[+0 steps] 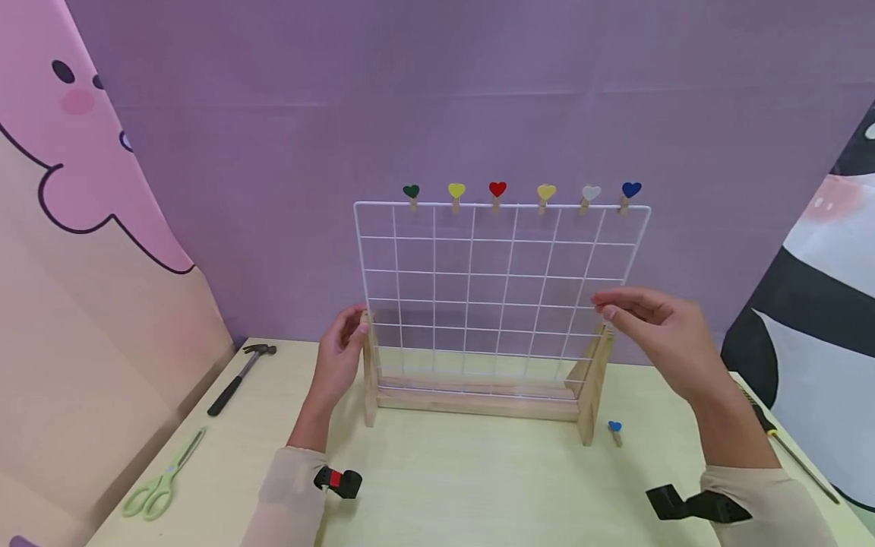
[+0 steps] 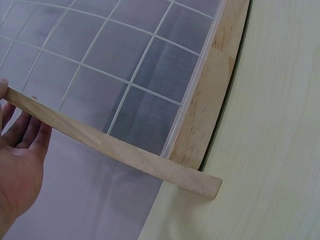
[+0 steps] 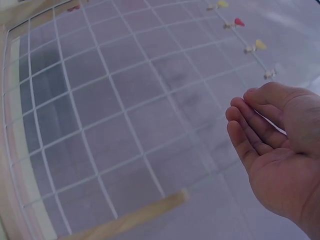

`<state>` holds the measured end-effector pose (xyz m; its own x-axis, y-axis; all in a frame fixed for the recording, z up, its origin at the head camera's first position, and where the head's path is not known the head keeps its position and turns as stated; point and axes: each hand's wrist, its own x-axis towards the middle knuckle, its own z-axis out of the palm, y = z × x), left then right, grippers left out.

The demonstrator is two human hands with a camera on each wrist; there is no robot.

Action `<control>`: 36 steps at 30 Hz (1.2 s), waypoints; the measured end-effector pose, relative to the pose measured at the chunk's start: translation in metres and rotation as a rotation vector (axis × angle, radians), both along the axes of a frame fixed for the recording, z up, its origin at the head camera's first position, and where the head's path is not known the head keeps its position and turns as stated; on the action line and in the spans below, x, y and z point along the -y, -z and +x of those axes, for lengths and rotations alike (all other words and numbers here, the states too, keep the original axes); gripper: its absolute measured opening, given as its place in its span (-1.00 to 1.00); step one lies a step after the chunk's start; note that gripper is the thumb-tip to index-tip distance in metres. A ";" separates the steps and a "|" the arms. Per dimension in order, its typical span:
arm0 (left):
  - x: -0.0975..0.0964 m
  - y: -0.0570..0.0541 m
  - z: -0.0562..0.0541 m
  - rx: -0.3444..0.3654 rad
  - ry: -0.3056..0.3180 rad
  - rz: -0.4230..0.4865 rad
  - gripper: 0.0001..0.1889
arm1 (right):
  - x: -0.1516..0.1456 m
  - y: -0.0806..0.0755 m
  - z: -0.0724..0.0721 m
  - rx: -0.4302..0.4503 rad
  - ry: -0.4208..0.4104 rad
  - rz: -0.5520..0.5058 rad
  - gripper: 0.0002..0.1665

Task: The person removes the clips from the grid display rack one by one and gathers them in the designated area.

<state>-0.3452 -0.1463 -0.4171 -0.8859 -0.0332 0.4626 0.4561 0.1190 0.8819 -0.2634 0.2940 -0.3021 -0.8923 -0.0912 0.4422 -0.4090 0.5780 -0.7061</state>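
A white wire grid (image 1: 478, 301) stands upright in a wooden stand (image 1: 478, 403) on the table. Along the grid's top bar sit several small clothespins with hearts, among them a green one (image 1: 411, 191), a red one (image 1: 497, 189) and a blue one (image 1: 632, 190). My left hand (image 1: 339, 351) holds the upper end of the stand's left post (image 2: 115, 150), thumb on one side and fingers on the other. Beside the grid's right edge, above the right post (image 1: 595, 384), is my right hand (image 3: 280, 150). Its fingers are loosely bent, with nothing visible between them.
Another blue heart clothespin (image 1: 615, 430) lies on the table right of the stand. A hammer (image 1: 239, 381) and green scissors (image 1: 162, 480) lie at the left. A screwdriver (image 1: 793, 448) rests along the right edge. A purple backdrop (image 1: 478, 99) hangs behind.
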 end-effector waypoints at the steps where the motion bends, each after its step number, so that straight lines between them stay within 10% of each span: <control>1: -0.001 0.000 0.000 0.004 -0.002 0.000 -0.61 | 0.003 -0.004 0.000 -0.003 0.004 -0.005 -0.62; 18: -0.002 -0.001 0.001 -0.014 -0.017 0.001 -0.60 | 0.054 -0.094 -0.006 -0.172 -0.201 -0.168 -0.71; 36: -0.002 -0.001 0.002 -0.007 -0.014 -0.008 -0.61 | 0.087 -0.139 -0.014 -0.136 -0.259 -0.255 -0.69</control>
<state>-0.3434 -0.1443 -0.4163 -0.8824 -0.0419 0.4687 0.4601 0.1320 0.8780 -0.2771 0.2068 -0.1629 -0.7856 -0.1779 0.5926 -0.6184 0.2562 -0.7429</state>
